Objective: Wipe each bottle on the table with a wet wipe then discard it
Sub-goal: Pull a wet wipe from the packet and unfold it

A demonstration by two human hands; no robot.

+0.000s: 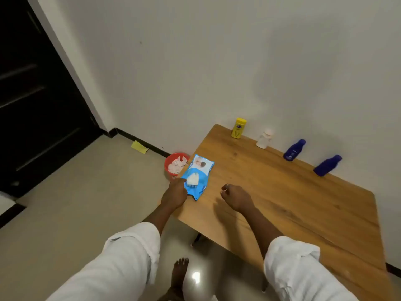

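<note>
Several bottles stand in a row along the wall on the wooden table [293, 203]: a yellow bottle [238, 128], a white bottle [264, 139], a blue bottle [294, 150] and a second blue bottle [327, 165]. A blue wet wipe pack [200, 169] lies at the table's left edge with a white wipe [192, 178] sticking out of its opening. My left hand [176, 192] rests against the pack's near left corner, fingers at the wipe. My right hand [235, 196] hovers over the table to the right of the pack, fingers curled, nothing in it.
A red bin [168, 164] holding used white wipes sits on the floor just left of the table. A yellow sheet [139, 147] lies on the floor by the wall. A dark door [32, 94] is at the left. My bare foot [179, 272] is below the table edge.
</note>
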